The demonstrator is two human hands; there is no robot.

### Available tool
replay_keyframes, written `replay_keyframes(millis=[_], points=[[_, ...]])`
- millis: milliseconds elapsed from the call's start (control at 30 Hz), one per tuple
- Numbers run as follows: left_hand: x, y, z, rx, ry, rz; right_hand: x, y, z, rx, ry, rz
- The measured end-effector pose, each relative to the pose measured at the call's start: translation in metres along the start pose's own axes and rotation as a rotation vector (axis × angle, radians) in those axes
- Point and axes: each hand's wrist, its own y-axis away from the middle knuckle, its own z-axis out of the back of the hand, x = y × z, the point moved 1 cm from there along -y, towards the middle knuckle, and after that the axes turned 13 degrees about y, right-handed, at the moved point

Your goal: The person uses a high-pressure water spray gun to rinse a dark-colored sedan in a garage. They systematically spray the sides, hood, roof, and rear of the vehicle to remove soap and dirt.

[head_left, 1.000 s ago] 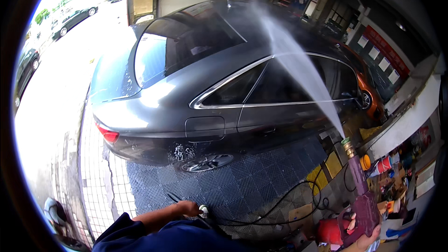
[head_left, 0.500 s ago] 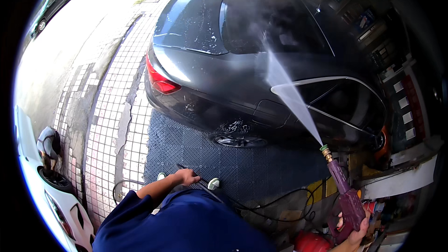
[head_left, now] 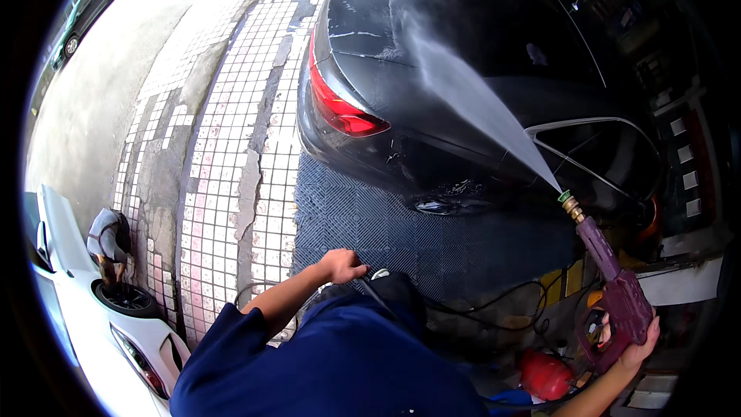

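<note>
My right hand (head_left: 642, 346) is closed round the grip of a purple pressure washer gun (head_left: 617, 293) with a brass and green nozzle. A fan of water (head_left: 486, 112) shoots from it up and left onto the rear of a dark car (head_left: 440, 131), meeting the paint between boot lid and rear window. White foam streaks show on the boot, and patches sit above the rear wheel. In front of my waist, my left hand (head_left: 343, 266) is wrapped round a dark hose (head_left: 376, 295) that runs down across my body.
Dark ribbed mats (head_left: 347, 216) lie beneath the car. White tiled paving (head_left: 224, 185) stretches left, where a person (head_left: 108, 239) crouches at the wheel of a white car (head_left: 77, 293). Loose hose (head_left: 494, 303) and a red rounded container (head_left: 545, 375) are at lower right.
My view has shifted left, so the dark car appears farther right. The spray has moved from the rear window toward the boot edge. Both hands keep their hold.
</note>
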Motion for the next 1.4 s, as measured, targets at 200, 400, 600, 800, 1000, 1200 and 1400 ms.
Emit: replay_keyframes(millis=[200,400,600,800,1000,1200,1400], points=[[0.022,0.041,0.022,0.147,-0.005,0.238,-0.008,0.006,-0.011,-0.062,-0.13,-0.227],[0.083,0.038,0.006,0.073,-0.005,0.263,-0.126,0.007,0.011,-0.405,-0.669,-0.226],[0.139,0.029,0.017,0.147,-0.067,0.283,-0.045,-0.004,-0.067,0.347,-0.638,-0.171],[0.191,-0.006,0.055,0.171,-0.045,0.268,-0.046,0.049,-0.132,0.045,-0.405,-0.298],[0.259,0.008,0.164,0.252,-0.243,0.201,0.022,0.088,-0.287,0.038,-0.406,-0.309],[0.337,0.082,0.237,0.44,-0.193,0.114,-0.003,0.118,-0.306,-0.38,-0.378,-0.317],[0.385,0.151,0.274,0.28,-0.005,0.138,0.154,0.019,-0.414,-0.083,-0.344,-0.369]])
